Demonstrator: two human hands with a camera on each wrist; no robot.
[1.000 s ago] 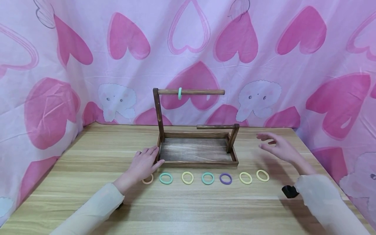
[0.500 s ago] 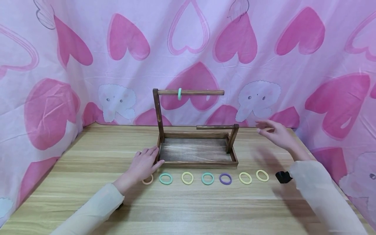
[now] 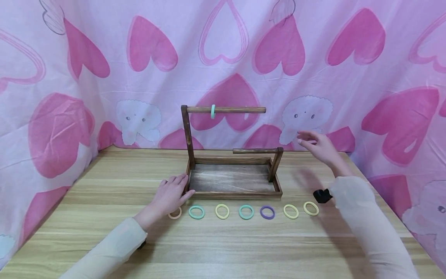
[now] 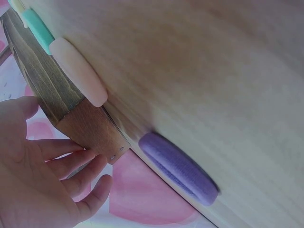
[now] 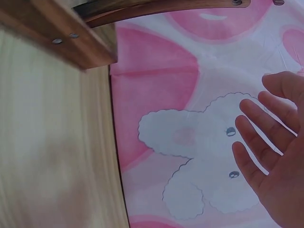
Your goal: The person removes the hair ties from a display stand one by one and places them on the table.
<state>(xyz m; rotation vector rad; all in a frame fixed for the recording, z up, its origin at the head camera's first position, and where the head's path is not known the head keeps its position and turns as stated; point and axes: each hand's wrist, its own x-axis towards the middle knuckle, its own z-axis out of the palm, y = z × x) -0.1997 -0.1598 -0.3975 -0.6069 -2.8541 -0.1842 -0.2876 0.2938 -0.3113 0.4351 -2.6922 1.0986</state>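
My left hand (image 3: 169,194) rests against the left end of a dark wooden rack (image 3: 237,195), thumb over its front edge and fingers along the end wall. A mint hair tie (image 3: 213,111) hangs on the upper bar. In front of the rack lies a row of hair ties: peach (image 3: 180,212), green (image 3: 196,217), yellow (image 3: 222,218), another green (image 3: 246,218), purple (image 3: 267,218) and two pale yellow ones at right. Another purple hair tie (image 4: 179,168) shows in the left wrist view. My right hand (image 3: 320,147) hovers right of the rack, fingers loosely bent, holding nothing.
The rack has a long upper bar (image 3: 244,110) with its free end to the right. A shorter lower bar (image 3: 254,151) points left from the right post (image 3: 276,164). Behind the wooden table (image 3: 223,252) hangs a pink heart-print cloth (image 3: 146,89).
My right hand has risen and moved slightly left, toward the back of the table. My left hand, the rack and the hair ties have stayed in place.
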